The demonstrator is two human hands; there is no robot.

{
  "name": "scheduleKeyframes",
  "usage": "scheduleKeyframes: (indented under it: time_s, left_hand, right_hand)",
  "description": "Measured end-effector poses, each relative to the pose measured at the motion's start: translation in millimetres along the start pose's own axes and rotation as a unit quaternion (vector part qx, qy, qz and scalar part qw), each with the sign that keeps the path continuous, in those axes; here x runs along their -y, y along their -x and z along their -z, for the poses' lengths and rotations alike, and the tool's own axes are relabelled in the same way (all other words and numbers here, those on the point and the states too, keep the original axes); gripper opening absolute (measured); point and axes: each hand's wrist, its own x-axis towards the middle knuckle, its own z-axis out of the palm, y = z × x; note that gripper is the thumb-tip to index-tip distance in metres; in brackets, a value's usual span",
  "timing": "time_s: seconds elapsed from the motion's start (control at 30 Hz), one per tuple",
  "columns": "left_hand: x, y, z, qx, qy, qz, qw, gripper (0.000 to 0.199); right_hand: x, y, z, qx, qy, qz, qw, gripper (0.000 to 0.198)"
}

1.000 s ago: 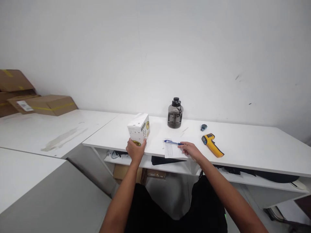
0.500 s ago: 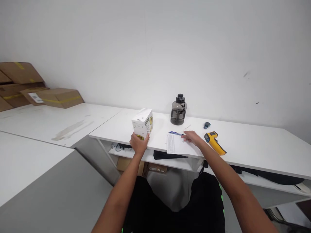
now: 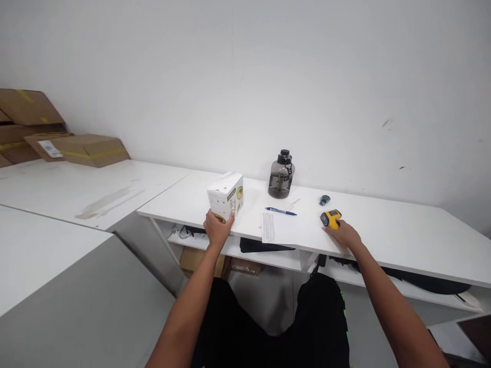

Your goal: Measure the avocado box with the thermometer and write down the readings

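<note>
My left hand point(image 3: 218, 228) is closed around the lower near end of a white box point(image 3: 227, 197) with green and yellow pictures, which stands at the table's front edge. On the right, my right hand point(image 3: 343, 235) wraps the handle of a yellow infrared thermometer point(image 3: 332, 218); the handle is mostly hidden by my fingers. Between my hands lies a sheet of paper point(image 3: 291, 230) with printing on its left part. A blue pen point(image 3: 281, 211) rests along the paper's top edge, touched by neither hand.
A dark water bottle point(image 3: 281, 176) stands by the wall. A small blue-black object point(image 3: 324, 200) lies behind the thermometer. Cardboard boxes point(image 3: 90, 149) are stacked at the far left. Under the white tabletop point(image 3: 402, 230), a shelf holds a flat black item point(image 3: 264, 246).
My right hand has left the pen and paper, moved right and taken hold of the thermometer. The pen now lies alone. My left hand stays on the box.
</note>
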Motion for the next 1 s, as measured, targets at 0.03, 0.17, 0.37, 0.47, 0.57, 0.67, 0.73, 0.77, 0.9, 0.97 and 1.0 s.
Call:
scheduleKeyframes:
  time_s: [0.03,0.17,0.37,0.47,0.57,0.67,0.73,0.77,0.9,0.97,1.0]
  left_hand:
    - [0.3,3.1,3.4,0.009,0.030,0.005,0.999,0.069]
    - [-6.7,32.5,24.7,0.060,0.241,0.059,0.967,0.054]
    - [-33.9,131.8,72.7,0.193,0.486,0.265,0.810,0.062]
    - [-39.4,175.4,92.9,0.223,0.498,0.319,0.775,0.061]
    - [-44.3,195.6,105.9,0.235,0.470,0.328,0.785,0.065]
    - [-49.0,200.3,114.0,0.217,0.429,0.313,0.819,0.069]
    - [-50.1,201.5,118.1,0.198,0.406,0.300,0.840,0.068]
    - [-49.9,202.3,119.8,0.192,0.398,0.295,0.847,0.067]
    - [-46.2,208.0,123.9,0.191,0.386,0.281,0.858,0.069]
    - [-44.8,210.9,125.1,0.190,0.379,0.280,0.861,0.071]
    - [-44.5,212.1,125.6,0.191,0.376,0.281,0.862,0.071]
  right_hand:
    - [-3.3,-3.5,-0.7,-0.001,-0.019,0.005,1.000,0.075]
    - [-3.9,2.3,6.1,-0.016,-0.111,0.041,0.993,0.064]
    - [23.7,111.8,26.6,0.109,-0.413,0.195,0.883,0.046]
    - [42.6,180.0,35.1,0.178,-0.363,0.254,0.878,0.040]
    - [54.4,218.1,40.7,0.287,-0.305,0.294,0.859,0.039]
    - [57.3,225.9,40.6,0.326,-0.279,0.284,0.857,0.033]
    - [57.2,223.6,38.4,0.326,-0.280,0.278,0.859,0.027]
    - [56.9,222.2,37.0,0.327,-0.284,0.279,0.857,0.025]
    - [55.1,221.6,31.7,0.351,-0.315,0.268,0.840,0.030]
    - [53.9,223.5,28.9,0.362,-0.337,0.250,0.832,0.032]
    - [53.3,224.6,27.6,0.363,-0.348,0.244,0.829,0.030]
